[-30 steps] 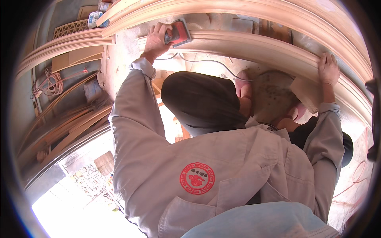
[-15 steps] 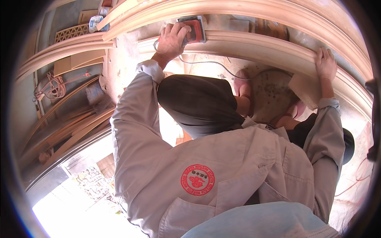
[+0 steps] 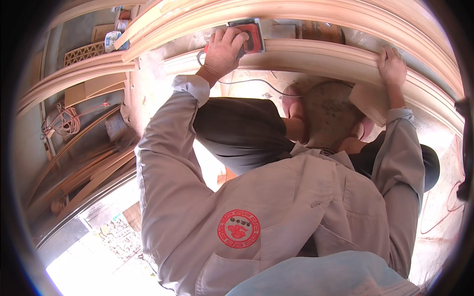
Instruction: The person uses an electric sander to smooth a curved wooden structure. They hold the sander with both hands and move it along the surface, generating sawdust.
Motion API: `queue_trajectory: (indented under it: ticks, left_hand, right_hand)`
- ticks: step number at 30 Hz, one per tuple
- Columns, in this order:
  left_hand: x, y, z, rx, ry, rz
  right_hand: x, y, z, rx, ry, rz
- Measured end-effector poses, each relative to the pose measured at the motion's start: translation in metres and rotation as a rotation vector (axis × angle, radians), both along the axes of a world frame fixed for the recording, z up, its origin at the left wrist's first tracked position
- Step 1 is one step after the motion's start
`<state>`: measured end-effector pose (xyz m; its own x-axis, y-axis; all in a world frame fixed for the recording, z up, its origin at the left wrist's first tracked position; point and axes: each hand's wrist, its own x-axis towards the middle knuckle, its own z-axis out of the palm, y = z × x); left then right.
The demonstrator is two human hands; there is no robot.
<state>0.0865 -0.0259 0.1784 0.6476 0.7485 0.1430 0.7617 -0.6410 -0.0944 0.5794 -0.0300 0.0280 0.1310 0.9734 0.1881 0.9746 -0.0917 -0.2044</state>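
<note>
A red and black electric sander [image 3: 254, 38] sits at the far edge of a long pale wooden moulding [image 3: 316, 55] with a grooved profile. Wrapped over the sander's body is my left hand [image 3: 222, 53]; its fingers are closed on it. A dark cord [image 3: 264, 82] trails from the tool, passing below the moulding toward my feet. Further right, my right hand [image 3: 393, 68] grips the same moulding, fingers curled over its far edge. My thumb on that side is hidden.
More long mouldings [image 3: 197, 30] run across the top. On the left lie a coiled orange hose or cord [image 3: 68, 121], wood strips [image 3: 94, 170], flat boards [image 3: 94, 89] and a white-blue container [image 3: 112, 42]. A brown block-like piece [image 3: 369, 104] stands below the moulding, by my feet.
My left hand has slid the sander a little to the right along the moulding. My right hand appears slightly further left, still on the wood; the whole view has shifted slightly.
</note>
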Motion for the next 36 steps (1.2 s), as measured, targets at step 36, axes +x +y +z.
queue_trajectory:
  ticks: [36]
  left_hand:
    - [0.189,0.015,-0.011,0.026,-0.028,-0.134]
  right_hand:
    - [0.011,-0.001,-0.005,0.515,0.537,-0.181]
